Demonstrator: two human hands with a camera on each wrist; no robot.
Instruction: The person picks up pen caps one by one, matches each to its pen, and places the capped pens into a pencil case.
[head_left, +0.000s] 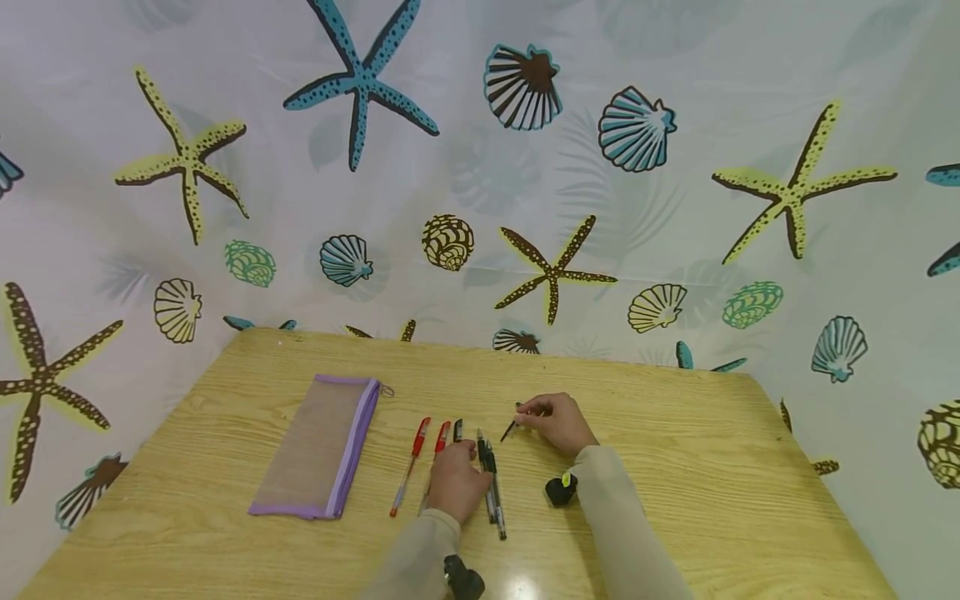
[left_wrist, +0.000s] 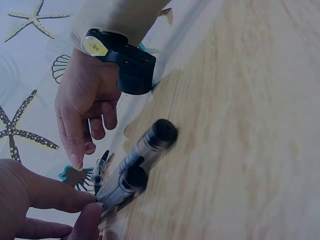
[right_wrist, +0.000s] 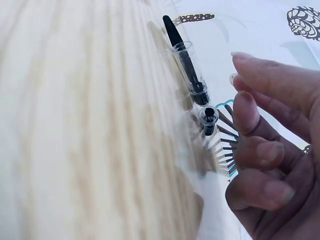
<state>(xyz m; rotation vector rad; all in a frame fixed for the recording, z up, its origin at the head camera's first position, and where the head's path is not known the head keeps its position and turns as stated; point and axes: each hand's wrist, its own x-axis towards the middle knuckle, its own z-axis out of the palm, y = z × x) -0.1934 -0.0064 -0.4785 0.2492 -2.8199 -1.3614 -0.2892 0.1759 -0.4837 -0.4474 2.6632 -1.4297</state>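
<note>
In the head view my left hand (head_left: 457,482) is over the row of pens. Its thumb and forefinger pinch a clear-barrelled black pen (left_wrist: 117,192), and a second black pen (left_wrist: 152,142) lies alongside it. My right hand (head_left: 561,423) is to the right with its fingers loosely bent and nothing between them. Just off its fingertips in the right wrist view lie a clear piece with a long black clip (right_wrist: 187,65), like a pen cap, and a smaller clear-rimmed black piece (right_wrist: 209,119).
A red pen (head_left: 412,462) lies left of my left hand. Another red-capped pen (head_left: 442,435) and a black cap (head_left: 458,430) show beyond that hand, partly hidden. Further left is a flat mesh pouch (head_left: 315,450) with purple edging. A patterned curtain (head_left: 480,183) hangs behind the wooden table (head_left: 712,483).
</note>
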